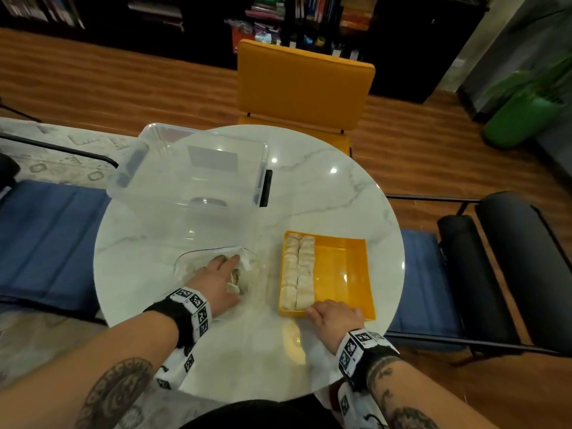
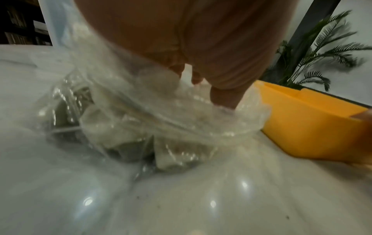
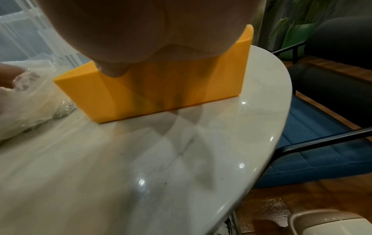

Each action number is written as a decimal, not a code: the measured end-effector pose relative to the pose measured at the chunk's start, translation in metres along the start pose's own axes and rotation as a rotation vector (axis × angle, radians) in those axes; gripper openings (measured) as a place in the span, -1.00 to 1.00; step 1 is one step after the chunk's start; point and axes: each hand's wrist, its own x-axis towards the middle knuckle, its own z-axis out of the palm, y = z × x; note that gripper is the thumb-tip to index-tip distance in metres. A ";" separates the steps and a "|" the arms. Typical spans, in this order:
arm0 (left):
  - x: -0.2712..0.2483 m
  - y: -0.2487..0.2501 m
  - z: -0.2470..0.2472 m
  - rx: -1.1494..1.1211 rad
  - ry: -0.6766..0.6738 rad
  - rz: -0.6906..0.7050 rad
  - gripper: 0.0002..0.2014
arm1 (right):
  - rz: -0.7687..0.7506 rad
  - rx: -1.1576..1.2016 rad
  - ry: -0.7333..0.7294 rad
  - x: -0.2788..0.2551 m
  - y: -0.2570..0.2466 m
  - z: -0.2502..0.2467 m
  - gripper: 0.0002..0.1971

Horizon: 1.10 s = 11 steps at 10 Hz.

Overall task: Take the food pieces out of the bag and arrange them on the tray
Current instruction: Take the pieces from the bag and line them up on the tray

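A clear plastic bag (image 1: 192,264) (image 2: 120,119) lies on the table left of centre, with pale food pieces (image 2: 112,127) still inside. My left hand (image 1: 229,272) (image 2: 201,76) is at its mouth, fingers under the film and thumb pressing crumpled plastic, gripping the bag. An orange-yellow tray (image 1: 343,267) (image 2: 302,124) (image 3: 161,95) stands to the right. Two neat columns of pale food pieces (image 1: 298,270) fill its left side. My right hand (image 1: 334,314) (image 3: 151,31) holds the tray's near wall, thumb outside and fingers curled over the rim.
The round white marble table (image 1: 325,187) also carries a large clear storage bin (image 1: 192,174) at the back left. A yellow chair (image 1: 303,85) stands behind the table, and blue-cushioned chairs (image 1: 46,236) flank it. The tray's right half is bare.
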 end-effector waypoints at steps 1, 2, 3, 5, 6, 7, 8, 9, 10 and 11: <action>0.007 0.004 0.011 0.053 0.093 0.003 -0.25 | 0.001 -0.012 -0.004 -0.001 -0.001 -0.002 -0.52; 0.015 0.006 0.015 0.044 0.178 -0.032 -0.44 | -0.001 -0.002 -0.014 -0.002 -0.001 -0.003 -0.51; 0.020 0.007 0.015 0.020 0.171 -0.061 -0.66 | -0.003 -0.004 -0.025 -0.003 -0.002 -0.005 -0.51; 0.019 -0.002 0.014 -0.005 0.219 -0.013 -0.72 | -0.005 -0.004 -0.028 -0.002 -0.001 -0.005 -0.51; 0.011 0.003 0.006 -0.205 0.223 0.003 -0.81 | -0.005 -0.005 -0.024 -0.002 -0.002 -0.004 -0.51; 0.001 0.009 -0.006 -0.359 0.240 -0.107 -0.77 | 0.001 0.004 -0.025 -0.001 -0.002 -0.003 -0.51; -0.002 0.013 -0.013 -0.468 0.294 -0.170 -0.79 | 0.006 0.011 -0.031 -0.001 -0.002 -0.003 -0.50; -0.005 0.017 -0.020 -0.566 0.326 -0.163 -0.87 | 0.007 0.012 -0.040 -0.001 -0.002 -0.004 -0.51; -0.010 0.018 -0.029 -0.578 0.366 -0.121 -0.88 | 0.008 0.003 -0.051 -0.001 -0.002 -0.005 -0.51; -0.020 0.027 -0.044 -0.736 0.415 -0.132 -0.93 | 0.011 -0.013 -0.064 0.000 -0.003 -0.007 -0.52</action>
